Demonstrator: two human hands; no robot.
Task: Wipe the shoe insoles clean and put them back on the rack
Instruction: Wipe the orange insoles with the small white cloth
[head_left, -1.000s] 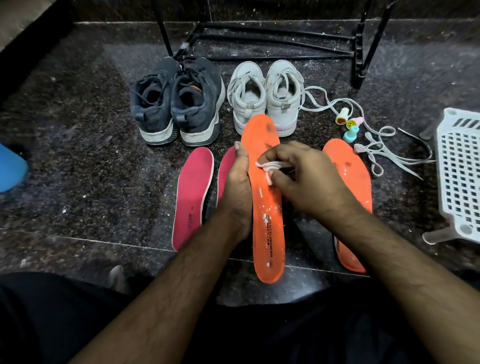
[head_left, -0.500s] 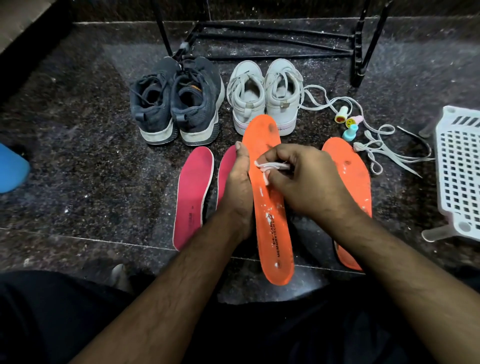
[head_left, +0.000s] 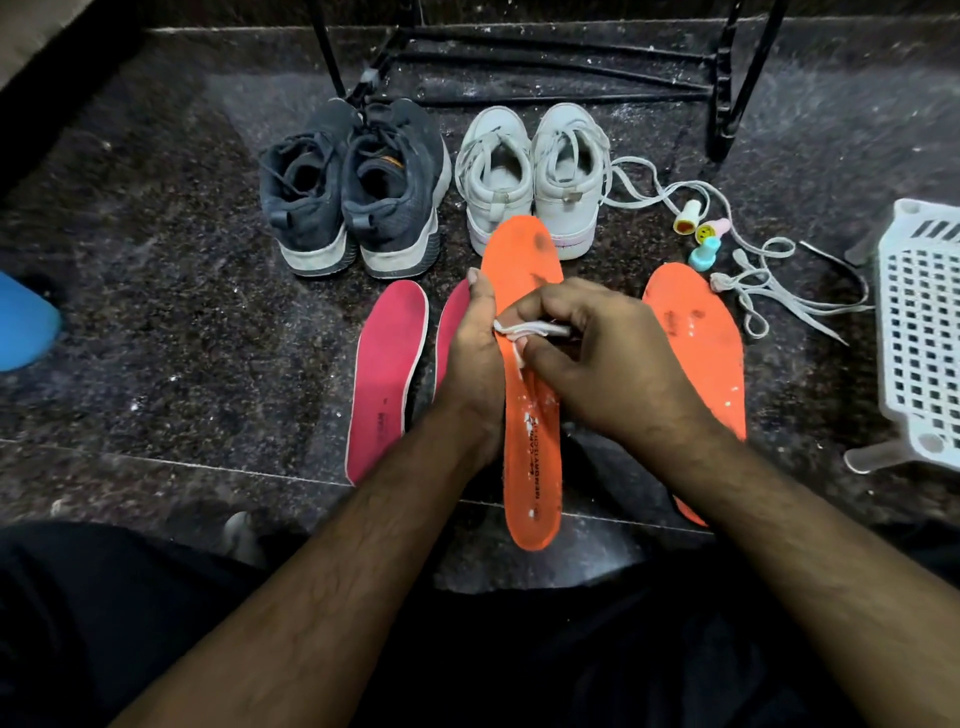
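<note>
My left hand (head_left: 475, 358) grips the left edge of an orange insole (head_left: 530, 457), held tilted above the floor and speckled with white bits. My right hand (head_left: 597, 364) is closed on a small white wipe (head_left: 532, 328) pressed against the upper middle of that insole. A second orange insole (head_left: 696, 353) lies on the floor to the right, partly hidden by my right forearm. Two pink insoles lie to the left: one (head_left: 384, 379) in full view, the other (head_left: 451, 322) mostly behind my left hand. The black metal shoe rack (head_left: 545, 67) stands at the back.
Dark sneakers (head_left: 353, 192) and white sneakers (head_left: 535, 176) stand in front of the rack. Loose white laces (head_left: 769, 291) and three small coloured caps (head_left: 701, 234) lie at the right. A white plastic basket (head_left: 919, 332) sits at the far right; a blue object (head_left: 23, 322) at the left edge.
The held orange insole's lower end has swung slightly right and down. My right hand with the wipe has shifted only a little on the insole. Everything on the floor is unmoved.
</note>
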